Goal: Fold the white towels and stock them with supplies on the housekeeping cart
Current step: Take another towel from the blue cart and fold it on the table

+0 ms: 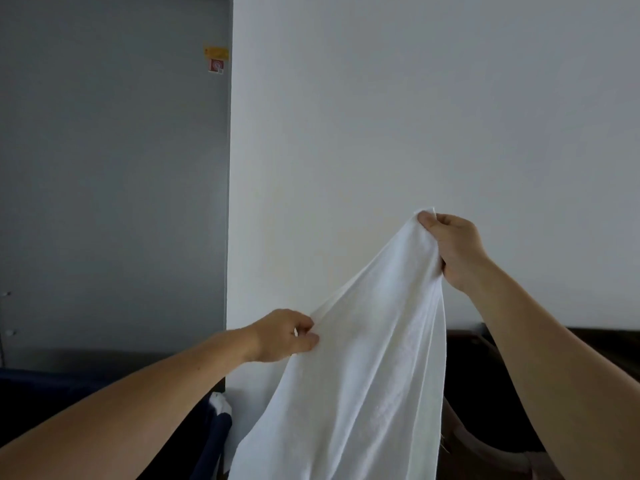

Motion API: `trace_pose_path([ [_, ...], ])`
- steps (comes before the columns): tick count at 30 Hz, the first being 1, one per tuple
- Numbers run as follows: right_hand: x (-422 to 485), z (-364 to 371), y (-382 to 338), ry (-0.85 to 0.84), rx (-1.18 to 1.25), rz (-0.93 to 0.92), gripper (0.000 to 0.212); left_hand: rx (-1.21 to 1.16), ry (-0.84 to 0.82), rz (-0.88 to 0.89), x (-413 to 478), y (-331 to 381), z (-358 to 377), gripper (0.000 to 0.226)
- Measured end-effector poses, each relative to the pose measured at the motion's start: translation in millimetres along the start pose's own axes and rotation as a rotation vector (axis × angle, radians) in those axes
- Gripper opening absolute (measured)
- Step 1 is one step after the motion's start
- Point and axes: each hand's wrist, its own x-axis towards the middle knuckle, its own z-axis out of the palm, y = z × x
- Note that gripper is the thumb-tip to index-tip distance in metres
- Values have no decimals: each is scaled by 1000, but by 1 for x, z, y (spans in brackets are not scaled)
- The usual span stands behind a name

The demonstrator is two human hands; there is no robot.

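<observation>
Left hand [287,336] pinches the towel's [363,358] side edge low down. Right hand [450,251] grips a bunched corner higher, in front of the white wall [415,116]. Likely spreading it to find edges for folding. Towel hangs in the air, soft white terry, long creases, limp drape.

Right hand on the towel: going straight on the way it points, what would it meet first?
Likely the white wall beyond the right hand; nothing else shows between, though depth is unclear.
</observation>
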Motion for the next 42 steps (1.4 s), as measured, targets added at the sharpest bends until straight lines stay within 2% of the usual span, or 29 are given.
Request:
trace_pose_path([
  [3,0,6,-16,-38,-41,-112,18,546,-104,35,7,12,-2,42],
  [4,0,8,-24,-14,-32,-156,18,640,-125,28,9,14,1,43],
  [6,3,9,-36,76,30,-209,22,669,-86,27,14,13,5,47],
  [8,8,6,-40,120,32,-226,26,593,-30,-2,15,3,2,51],
  [12,12,-1,-28,46,-136,-237,14,322,-70,-87,6,-30,0,44],
  [16,18,-12,-21,154,-106,-187,19,-53,88,-14,-4,-45,7,29],
  [18,22,-17,-19,160,-130,-160,18,-189,143,-63,-5,-44,6,22],
  [26,21,-14,-24,126,-163,-214,8,-292,139,-198,-7,-48,13,25],
  [31,25,-21,-25,183,-196,-238,20,-302,134,-200,-8,-43,7,31],
  [36,23,-44,-16,207,-278,-152,19,-555,220,-160,-16,-44,-1,22],
  [39,18,-58,-4,190,-312,-66,17,-548,224,-132,-19,-46,-12,12],
  [42,15,-66,7,208,-311,20,21,-515,135,-174,-16,-41,-21,23],
])
